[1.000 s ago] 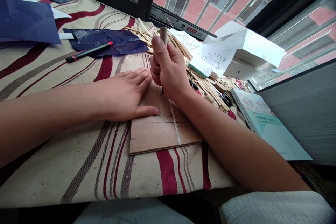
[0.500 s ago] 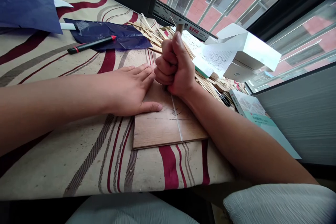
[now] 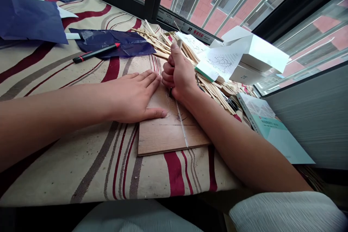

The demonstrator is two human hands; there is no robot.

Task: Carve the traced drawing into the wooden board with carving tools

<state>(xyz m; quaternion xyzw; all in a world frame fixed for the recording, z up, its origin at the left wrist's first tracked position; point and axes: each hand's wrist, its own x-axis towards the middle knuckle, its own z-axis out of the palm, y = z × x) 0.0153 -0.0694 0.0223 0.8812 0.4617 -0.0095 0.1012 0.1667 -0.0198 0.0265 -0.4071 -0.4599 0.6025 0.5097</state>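
My left hand (image 3: 136,96) lies flat on the left part of a wooden board (image 3: 156,136), its fingers stretched out and its thumb over the surface. Wrapped in a fist, my right hand (image 3: 181,74) grips a carving tool (image 3: 179,43) whose round wooden handle end sticks out above the thumb. Below the fist its dark tip (image 3: 170,92) points down at the board; the rest is hidden by my fingers. Thin carved or drawn lines mark the board near the tip, and a pale strip runs along it from front to back.
Behind my right hand lie many thin wooden sticks (image 3: 214,92), a paper with a line drawing (image 3: 221,61) and a white box (image 3: 266,52). A book (image 3: 274,127) lies at right. Dark blue sheets (image 3: 125,43) and a black marker (image 3: 95,53) lie at back left on the striped cloth (image 3: 95,166).
My right fist has moved slightly down and to the left with the carving tool, and the tool's dark tip now shows below it. My left hand stays on the board.
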